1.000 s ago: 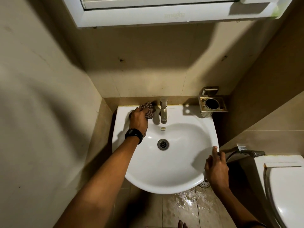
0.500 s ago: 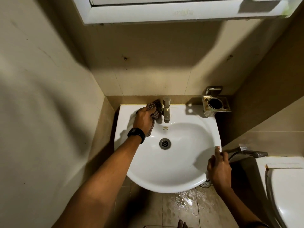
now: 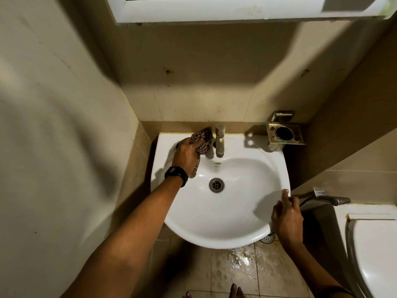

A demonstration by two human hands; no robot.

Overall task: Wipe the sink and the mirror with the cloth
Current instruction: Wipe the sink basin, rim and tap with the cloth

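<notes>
Pressing a bunched checked cloth (image 3: 202, 140) onto the back ledge of the white sink (image 3: 236, 214), just left of the metal tap (image 3: 220, 140), the left hand (image 3: 185, 154) has its grip curled round the fabric. The right hand (image 3: 286, 218) holds the sink's right rim, its grip closed over the edge. A black watch (image 3: 176, 172) circles the left wrist.

Walls (image 3: 204, 93) beige tile, hard shadows cast from above. Toilet (image 3: 378, 254) white. Left of toilet: wet floor tiles (image 3: 236, 267). Above toilet: spray hose (image 3: 330, 200); higher up, metal holder (image 3: 284, 134) on wall.
</notes>
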